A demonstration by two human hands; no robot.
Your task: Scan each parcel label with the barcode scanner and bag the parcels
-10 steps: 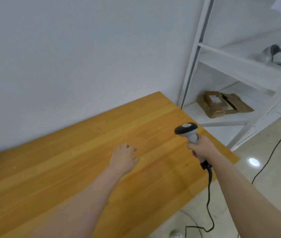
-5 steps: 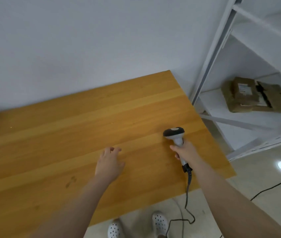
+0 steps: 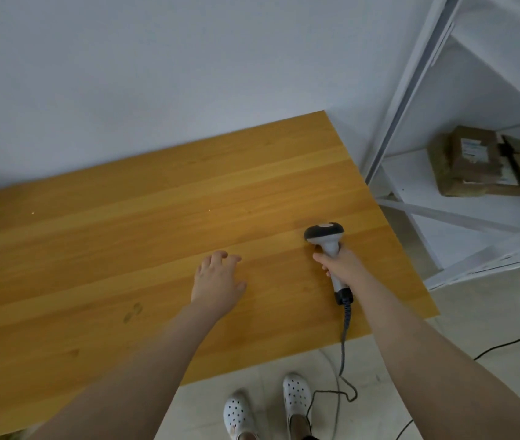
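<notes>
My right hand grips the handle of a grey and black barcode scanner, held upright over the right part of the wooden table, its head pointing away from me. Its coiled cable hangs down to the floor. My left hand hovers over the table's middle with fingers loosely spread and holds nothing. Brown cardboard parcels with a white label lie on a white shelf at the right, apart from both hands.
A white metal shelving rack stands to the right of the table against the white wall. My feet in white clogs stand on the pale tiled floor, where black cables run at the right.
The view has tilted down and to the left, bringing my feet and more of the table into sight. Both hands keep their poses; the scanner stays in my right hand.
</notes>
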